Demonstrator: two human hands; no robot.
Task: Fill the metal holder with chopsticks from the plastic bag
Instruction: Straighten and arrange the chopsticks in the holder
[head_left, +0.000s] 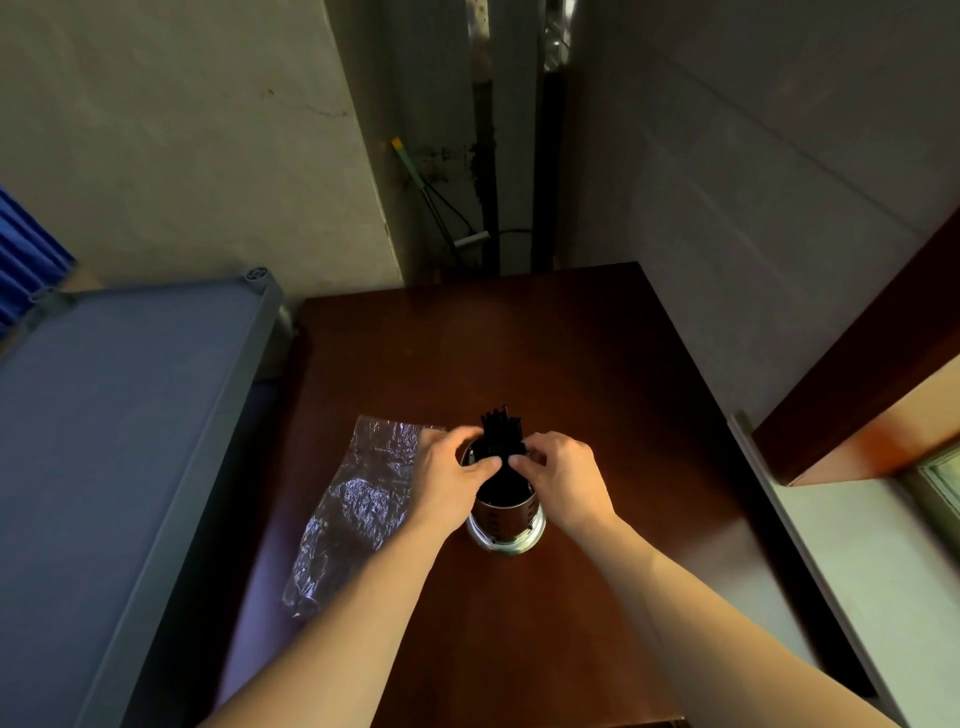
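A round perforated metal holder (506, 522) stands upright on the dark wooden table (597, 374). A bundle of black chopsticks (501, 434) sticks up out of its mouth. My left hand (449, 475) grips the bundle from the left, fingers pinched at the holder's rim. From the right, my right hand (563, 475) pinches the same bundle. The clear plastic bag (356, 506) lies flat and crumpled on the table just left of the holder; it looks empty.
A grey-blue metal shelf (130, 415) runs along the table's left side. Walls and pipes (488, 156) stand behind the table. A brown cabinet edge (872, 374) and a light counter (857, 561) border the right.
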